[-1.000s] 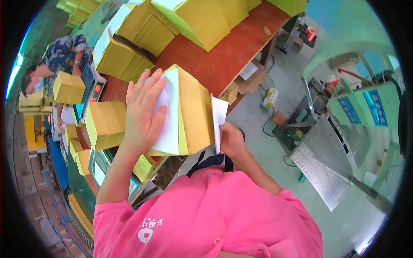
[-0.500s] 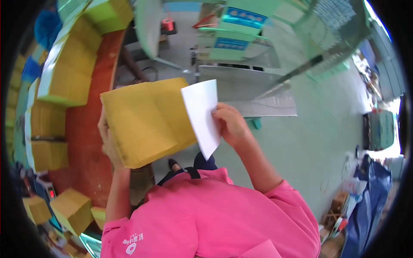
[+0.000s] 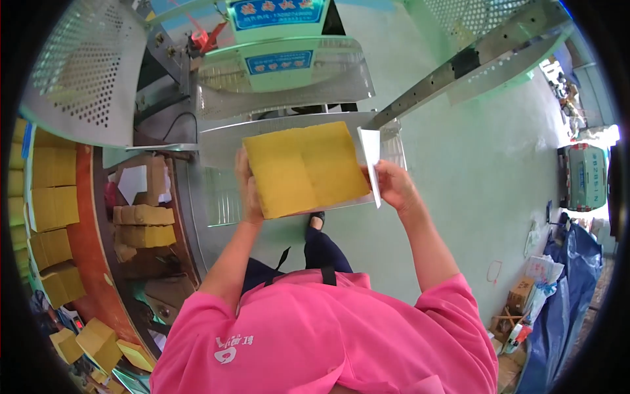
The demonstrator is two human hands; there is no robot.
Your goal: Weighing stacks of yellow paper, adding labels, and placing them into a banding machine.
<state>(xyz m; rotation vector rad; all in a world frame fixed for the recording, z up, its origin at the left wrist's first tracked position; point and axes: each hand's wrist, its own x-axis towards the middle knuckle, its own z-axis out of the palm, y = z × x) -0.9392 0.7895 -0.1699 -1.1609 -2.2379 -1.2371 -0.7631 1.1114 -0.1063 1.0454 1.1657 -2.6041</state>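
In front of my body, over a metal tray (image 3: 216, 138), I hold a yellow-brown rectangular block (image 3: 305, 171). A faint crease runs across its top; whether it is a box or a thick paper stack I cannot tell. My left hand (image 3: 248, 194) is closed on its left side, with some fingers hidden underneath. A white sheet (image 3: 371, 157), seen nearly edge-on, stands at the block's right end. My right hand (image 3: 399, 189) pinches that sheet from the right, its fingertips close to the block.
The tray belongs to a machine with a clear curved guard (image 3: 341, 72) and perforated panels (image 3: 98, 72). A slanting metal bar (image 3: 453, 65) rises at right. Yellow blocks (image 3: 52, 207) line a red-brown bench (image 3: 98, 243) at left. A blue sheet (image 3: 571, 276) lies at far right.
I have turned from the bench toward the machine, and the block is now over its tray. The white sheet has swung from facing me to nearly edge-on.
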